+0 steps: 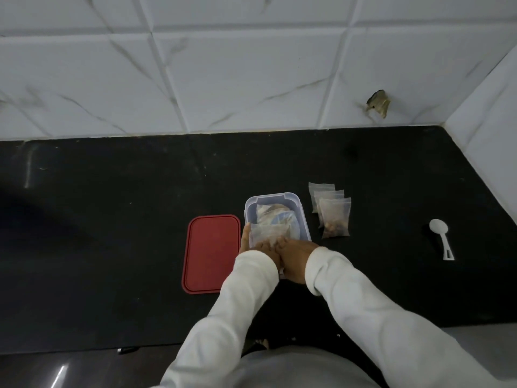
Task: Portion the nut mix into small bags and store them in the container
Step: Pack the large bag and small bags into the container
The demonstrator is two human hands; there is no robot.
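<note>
Black stone counter point(112, 219) ran under your work, backed by white marble-look wall tiles point(251, 79), one of them chipped point(377, 103) at the right. Your left hand point(258, 252) and right hand point(296, 261) together gripped a filled small bag point(265, 232) by its lower edge, holding it over the near end of the clear container point(296, 197), where other bags already lay. The risk, as I judged it, was that the bag would snag on the rim or ride up over those inside, so the red lid point(211, 253) lying just left would not seat. Three more filled bags point(333, 214) waited overlapped just right of the container, and a white spoon point(440, 233) lay well apart, farther right.
</note>
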